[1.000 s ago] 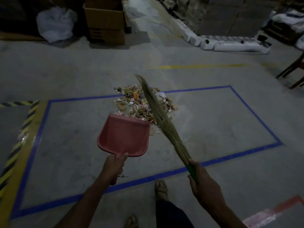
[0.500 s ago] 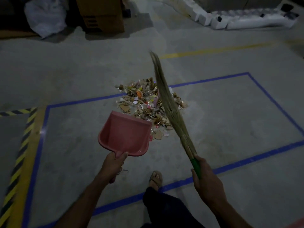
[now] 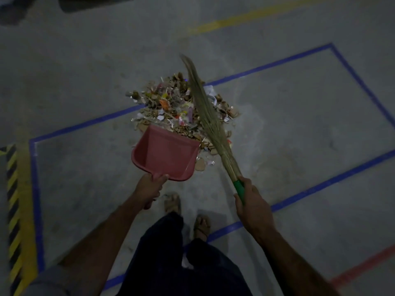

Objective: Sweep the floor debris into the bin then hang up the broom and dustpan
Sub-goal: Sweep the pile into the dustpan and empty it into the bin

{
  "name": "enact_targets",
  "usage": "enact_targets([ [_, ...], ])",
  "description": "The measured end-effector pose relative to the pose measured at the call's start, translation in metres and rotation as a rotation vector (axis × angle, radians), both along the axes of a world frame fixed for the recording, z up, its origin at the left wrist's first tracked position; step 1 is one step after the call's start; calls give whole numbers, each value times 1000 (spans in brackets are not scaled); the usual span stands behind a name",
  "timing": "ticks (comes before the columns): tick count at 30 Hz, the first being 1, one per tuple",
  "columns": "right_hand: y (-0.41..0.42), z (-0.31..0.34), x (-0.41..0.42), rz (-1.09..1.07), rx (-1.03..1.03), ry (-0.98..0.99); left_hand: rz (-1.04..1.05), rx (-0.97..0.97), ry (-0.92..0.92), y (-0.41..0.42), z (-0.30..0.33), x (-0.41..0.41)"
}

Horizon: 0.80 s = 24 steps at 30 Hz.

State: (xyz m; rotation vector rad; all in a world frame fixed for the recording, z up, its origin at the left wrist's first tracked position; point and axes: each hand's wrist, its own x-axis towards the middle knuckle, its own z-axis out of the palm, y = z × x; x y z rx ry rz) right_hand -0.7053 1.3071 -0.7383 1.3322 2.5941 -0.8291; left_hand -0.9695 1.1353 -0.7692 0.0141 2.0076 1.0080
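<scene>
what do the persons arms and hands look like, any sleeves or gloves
Both hands are bare: no gloves, and no rings, watch or bands that I can make out in the dim light. The left hand and right hand lead to forearms bare to the frame's lower edge. A greyish patch at the lower left may be a short sleeve; too dark to tell.

My left hand (image 3: 147,190) grips the handle of the red dustpan (image 3: 164,153), whose open mouth meets the near edge of the debris pile (image 3: 177,107). My right hand (image 3: 253,207) holds the broom (image 3: 208,116) by its green grip, right of the pile, bristles slanting across the pile's right side. A blue tape line (image 3: 85,124) runs under the pile.
</scene>
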Motion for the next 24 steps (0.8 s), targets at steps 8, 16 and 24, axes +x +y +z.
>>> enact_targets([
  [8, 67, -49, -72, -98, -41, -143, -170, -135, -66, 58, -73, -107],
  [16, 142, -187, -143, -186, -87, -230, -294, -246, -32, 134, -227, -186],
  [24, 253, -394, -188, -73, 30, -247, -407, -274, -4, 204, -453, -226],
])
